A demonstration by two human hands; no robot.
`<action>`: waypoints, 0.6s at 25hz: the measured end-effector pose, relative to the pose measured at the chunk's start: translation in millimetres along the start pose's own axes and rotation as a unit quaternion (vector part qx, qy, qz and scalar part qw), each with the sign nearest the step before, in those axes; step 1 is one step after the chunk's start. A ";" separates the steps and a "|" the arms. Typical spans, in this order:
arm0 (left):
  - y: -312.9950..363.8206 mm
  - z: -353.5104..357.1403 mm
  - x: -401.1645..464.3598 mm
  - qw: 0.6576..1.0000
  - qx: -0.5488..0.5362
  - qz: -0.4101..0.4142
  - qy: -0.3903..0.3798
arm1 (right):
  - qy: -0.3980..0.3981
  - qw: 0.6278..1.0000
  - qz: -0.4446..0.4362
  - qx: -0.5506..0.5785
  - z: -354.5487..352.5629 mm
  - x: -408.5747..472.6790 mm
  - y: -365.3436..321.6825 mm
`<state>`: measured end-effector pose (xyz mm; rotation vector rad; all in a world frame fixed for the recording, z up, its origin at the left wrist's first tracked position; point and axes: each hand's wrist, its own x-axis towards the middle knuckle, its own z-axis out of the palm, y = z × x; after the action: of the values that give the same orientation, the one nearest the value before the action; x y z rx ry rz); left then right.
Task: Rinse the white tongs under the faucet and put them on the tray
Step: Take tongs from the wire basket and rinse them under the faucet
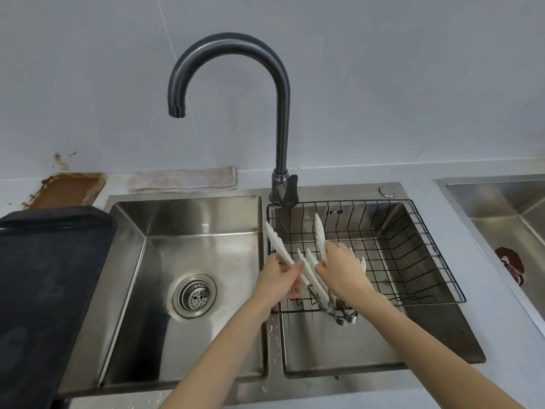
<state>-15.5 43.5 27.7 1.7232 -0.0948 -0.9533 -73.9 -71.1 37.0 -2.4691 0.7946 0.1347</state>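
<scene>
Both hands hold white tongs [309, 268] over the wire basket [413, 249] in the right sink basin: the left hand [280, 278] is clamped on one arm, the right hand [339, 270] on another. No water runs from the faucet [227, 72], so the pickup step appears to be in hand. Next, carry the tongs under the spout over the left basin; the dark tray [44, 276] waits on the surface at far left.
</scene>
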 end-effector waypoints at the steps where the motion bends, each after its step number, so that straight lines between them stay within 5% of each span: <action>1: -1.7 -4.8 -4.4 1.000 -0.013 -0.002 0.007 | 0.004 1.000 -0.011 0.001 1.3 -4.2 -6.6; 15: -20.5 -83.0 -22.7 0.991 -0.092 -0.005 0.101 | -0.021 0.993 -0.082 0.086 34.9 -10.4 -72.8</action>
<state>13.8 127.0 28.3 1.6403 0.1306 -0.7646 -38.9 2.1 43.7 -2.3489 0.5581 0.0545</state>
